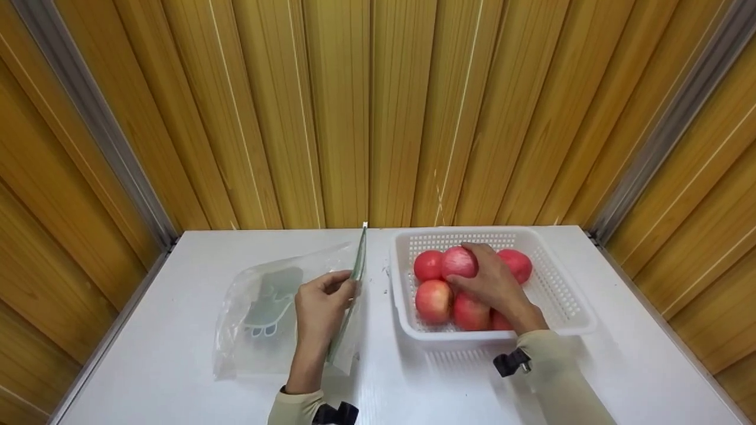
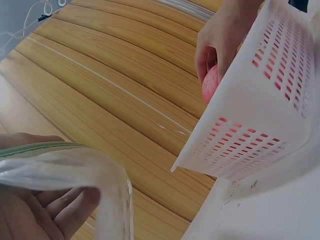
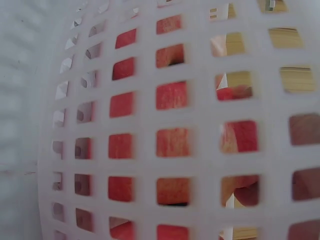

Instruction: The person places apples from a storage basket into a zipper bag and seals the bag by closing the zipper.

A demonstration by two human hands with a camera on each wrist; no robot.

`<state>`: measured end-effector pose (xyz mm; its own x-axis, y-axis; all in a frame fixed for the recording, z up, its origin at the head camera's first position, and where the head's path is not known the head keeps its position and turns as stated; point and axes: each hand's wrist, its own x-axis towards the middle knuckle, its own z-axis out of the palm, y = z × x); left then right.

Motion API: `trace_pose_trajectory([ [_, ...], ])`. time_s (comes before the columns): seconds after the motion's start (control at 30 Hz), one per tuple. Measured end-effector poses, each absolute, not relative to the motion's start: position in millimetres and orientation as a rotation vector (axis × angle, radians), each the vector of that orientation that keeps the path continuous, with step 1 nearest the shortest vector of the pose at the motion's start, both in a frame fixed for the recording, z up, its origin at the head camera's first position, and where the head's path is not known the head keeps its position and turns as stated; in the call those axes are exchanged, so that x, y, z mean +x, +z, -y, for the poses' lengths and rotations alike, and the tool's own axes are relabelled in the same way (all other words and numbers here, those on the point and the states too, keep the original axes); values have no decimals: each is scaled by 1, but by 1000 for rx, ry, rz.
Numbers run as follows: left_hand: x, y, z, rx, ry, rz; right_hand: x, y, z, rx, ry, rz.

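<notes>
My left hand (image 1: 322, 307) pinches the green-edged mouth of a clear plastic zip bag (image 1: 269, 274) between thumb and fingers. The bag lies to the left on the white table, with a pale green print on it; in the left wrist view its green zip edge (image 2: 42, 146) runs across the hand. Over at the right, my right hand (image 1: 496, 280) grips a pinkish-red apple (image 1: 459, 262) from its right side, above other apples (image 1: 434, 301) in a white perforated basket (image 1: 404, 321). Seen from the right wrist, the basket wall (image 3: 145, 165) covers most of the hand and apples.
The white table (image 1: 378, 389) carries both bag and basket. Yellow wood-patterned panels (image 1: 366, 118) rise behind the table and along both sides. Another red apple (image 1: 515, 265) sits in the basket just right of the right hand. The basket's right part shows bare bottom.
</notes>
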<state>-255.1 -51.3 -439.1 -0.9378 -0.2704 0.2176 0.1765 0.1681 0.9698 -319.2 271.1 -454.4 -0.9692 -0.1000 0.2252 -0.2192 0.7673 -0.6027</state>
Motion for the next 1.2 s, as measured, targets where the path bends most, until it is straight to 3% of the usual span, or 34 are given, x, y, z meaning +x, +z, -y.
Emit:
trace_pose_trajectory([
  [0.33,-252,-434,47,26,-1824,2095,-307,-436,-262,294,1109,2613],
  [0.9,-248,-429,42,10,-1761,2118,-283,-391,-196,779,1223,2212],
  [1.2,-245,-428,40,-21,-1724,2140,-282,-386,-168,878,1217,2187],
])
